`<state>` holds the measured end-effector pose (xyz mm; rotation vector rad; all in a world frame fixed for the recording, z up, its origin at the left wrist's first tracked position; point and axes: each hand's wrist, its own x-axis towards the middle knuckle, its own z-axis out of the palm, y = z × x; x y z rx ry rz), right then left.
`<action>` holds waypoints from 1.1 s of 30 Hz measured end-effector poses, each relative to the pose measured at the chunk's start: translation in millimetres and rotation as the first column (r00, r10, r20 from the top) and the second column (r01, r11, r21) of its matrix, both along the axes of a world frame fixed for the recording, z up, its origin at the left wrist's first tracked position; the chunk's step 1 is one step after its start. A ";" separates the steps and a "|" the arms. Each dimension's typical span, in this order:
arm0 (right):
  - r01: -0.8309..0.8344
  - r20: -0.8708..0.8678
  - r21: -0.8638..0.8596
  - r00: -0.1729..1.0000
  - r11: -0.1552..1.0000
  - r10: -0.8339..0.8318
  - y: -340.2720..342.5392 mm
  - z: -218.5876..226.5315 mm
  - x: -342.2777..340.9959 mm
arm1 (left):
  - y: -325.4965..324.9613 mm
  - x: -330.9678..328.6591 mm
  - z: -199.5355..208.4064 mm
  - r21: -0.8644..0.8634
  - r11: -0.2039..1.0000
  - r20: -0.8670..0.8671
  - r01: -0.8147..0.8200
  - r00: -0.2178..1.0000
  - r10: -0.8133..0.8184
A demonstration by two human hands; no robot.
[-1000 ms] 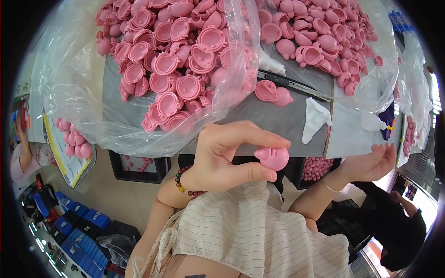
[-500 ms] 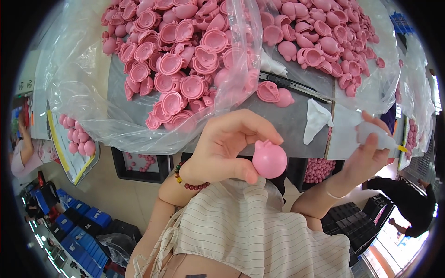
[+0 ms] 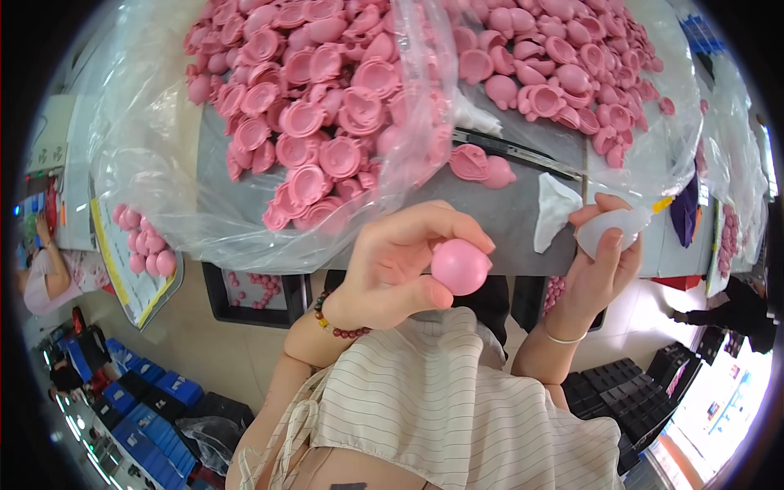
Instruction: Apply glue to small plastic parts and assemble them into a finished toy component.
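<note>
Between the thumb and fingers of my left hand (image 3: 400, 265) is a round pink plastic ball (image 3: 460, 267) with small bumps on its side. My right hand (image 3: 603, 265) grips a translucent squeeze bottle (image 3: 614, 232) whose yellow tip points up and to the right. Beyond my hands, a pink half shell (image 3: 469, 162) lies on the grey table against another rounded pink piece (image 3: 497, 172). A black-handled cutter knife (image 3: 518, 153) rests just behind them. Nearer my right hand sits a crumpled white cloth (image 3: 556, 214).
Heaps of pink half shells (image 3: 302, 114) lie on clear plastic sheeting (image 3: 188, 237) at the far left and far right (image 3: 563, 73). Below the table edge stand black trays (image 3: 219, 298) with pink balls. Blue crates (image 3: 175, 388) are at lower left. Other people (image 3: 735, 314) are at both sides.
My right hand has moved left with the bottle, and its yellow tip has swung upward. The ball in my left hand has turned and shifted slightly left.
</note>
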<state>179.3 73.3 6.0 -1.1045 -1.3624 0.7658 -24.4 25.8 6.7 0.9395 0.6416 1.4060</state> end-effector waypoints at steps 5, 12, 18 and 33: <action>-0.014 0.003 0.014 1.000 1.000 0.014 0.6 2.2 1.5 | -11.7 -5.7 -3.2 -0.148 0.985 0.160 0.090 0.985 -0.066; -0.072 0.063 -0.102 0.995 0.992 0.079 -3.7 7.9 -11.5 | -8.1 -6.2 -1.6 -0.186 0.980 0.216 0.065 0.976 -0.024; -0.031 0.325 -0.338 0.934 0.940 0.148 -9.9 26.6 -24.0 | -7.2 -5.3 -1.5 -0.219 0.972 0.220 0.082 0.975 -0.033; -0.324 -0.360 -0.171 0.900 0.931 0.247 -11.2 42.5 -52.9 | -0.3 0.8 4.0 -0.022 0.994 -0.234 0.105 0.966 -0.107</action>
